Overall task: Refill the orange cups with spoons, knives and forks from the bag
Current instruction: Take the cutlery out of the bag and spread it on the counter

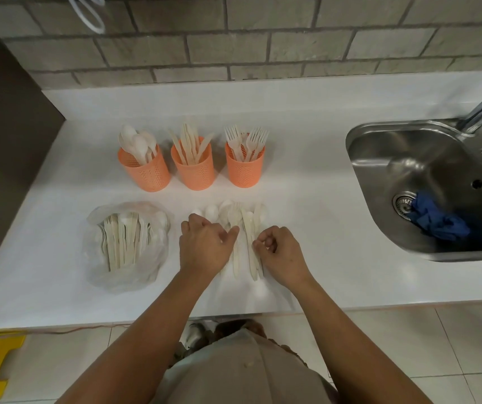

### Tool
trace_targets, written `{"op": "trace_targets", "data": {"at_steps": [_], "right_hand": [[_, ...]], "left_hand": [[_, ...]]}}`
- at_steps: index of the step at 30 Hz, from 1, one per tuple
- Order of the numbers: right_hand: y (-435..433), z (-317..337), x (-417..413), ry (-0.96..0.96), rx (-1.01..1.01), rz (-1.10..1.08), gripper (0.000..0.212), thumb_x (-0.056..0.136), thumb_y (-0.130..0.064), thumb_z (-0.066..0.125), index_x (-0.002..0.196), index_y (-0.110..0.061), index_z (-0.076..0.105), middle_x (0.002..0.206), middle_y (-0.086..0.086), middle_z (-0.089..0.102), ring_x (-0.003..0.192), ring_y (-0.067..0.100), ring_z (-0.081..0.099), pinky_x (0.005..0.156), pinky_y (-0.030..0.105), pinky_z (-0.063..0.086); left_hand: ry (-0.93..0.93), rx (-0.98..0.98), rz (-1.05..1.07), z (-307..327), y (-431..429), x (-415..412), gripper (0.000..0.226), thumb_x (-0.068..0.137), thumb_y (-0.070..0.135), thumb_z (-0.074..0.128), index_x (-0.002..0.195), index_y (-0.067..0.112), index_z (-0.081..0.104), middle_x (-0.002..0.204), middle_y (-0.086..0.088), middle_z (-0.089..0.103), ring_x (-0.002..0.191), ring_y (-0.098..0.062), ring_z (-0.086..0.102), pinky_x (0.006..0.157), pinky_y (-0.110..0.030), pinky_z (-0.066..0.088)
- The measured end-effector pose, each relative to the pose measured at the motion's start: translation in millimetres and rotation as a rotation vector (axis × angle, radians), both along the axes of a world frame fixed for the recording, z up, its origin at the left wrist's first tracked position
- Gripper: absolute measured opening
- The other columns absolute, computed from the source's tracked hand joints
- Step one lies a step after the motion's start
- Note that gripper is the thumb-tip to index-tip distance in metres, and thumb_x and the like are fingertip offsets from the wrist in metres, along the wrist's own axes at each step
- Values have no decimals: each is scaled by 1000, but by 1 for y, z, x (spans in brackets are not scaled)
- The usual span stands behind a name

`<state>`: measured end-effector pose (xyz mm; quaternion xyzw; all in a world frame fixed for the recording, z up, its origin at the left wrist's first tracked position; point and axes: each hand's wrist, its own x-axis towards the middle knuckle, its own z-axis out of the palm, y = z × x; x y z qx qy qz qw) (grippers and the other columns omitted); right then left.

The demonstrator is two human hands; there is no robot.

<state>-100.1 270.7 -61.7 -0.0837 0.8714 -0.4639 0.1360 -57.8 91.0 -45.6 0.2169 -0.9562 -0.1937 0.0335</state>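
Three cups [193, 170] stand in a row at the back of the counter [306, 199], holding spoons [137, 141], knives [188, 144] and forks [247, 141]. Front left sits the bag [126, 246], cutlery inside. Just beside it lies a loose pile [244, 220]. The left hand [204, 249] curls over it, and I cannot tell its grip. The right hand [283, 255] pinches a piece.
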Motion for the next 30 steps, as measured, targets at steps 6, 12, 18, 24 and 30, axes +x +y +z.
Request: {"op": "trace_targets", "data": {"at_steps": [6,12,18,24,30], "right_hand": [[2,-1,-2,-18,-16,10,15,88,-22,76,95,-20,63,90,-1,55,72,7,52,68,9,43],[1,-3,-4,-21,7,51,26,85,-25,80,100,-22,60,91,-3,52,71,8,50,65,12,40],[-1,-4,-3,11,91,76,26,89,-27,76,104,-25,56,94,-6,48,74,3,49,62,9,36],[-2,0,-1,23,95,94,35,91,-34,71,121,-30,55,99,-4,48,76,4,52,64,8,36],[-5,6,4,41,140,216,59,91,-48,69,143,-44,42,111,-3,42,83,6,56,69,11,40]], "left_hand": [[66,-13,-50,-7,0,5,36,86,57,54,89,32,81,99,-3,56,100,-23,51,79,-27,34],[57,76,-28,-4,-2,19,26,83,33,78,108,30,76,114,-6,47,104,-27,48,88,-36,48],[24,147,-80,-3,-5,22,32,93,25,70,125,26,69,118,-4,51,110,-26,52,98,-40,52],[6,102,-67,-4,-9,31,39,99,20,61,138,20,62,132,-4,51,119,-25,47,98,-39,52],[-35,64,-103,-5,-14,35,43,99,35,63,140,26,59,133,0,48,118,-23,46,96,-38,53]]}}
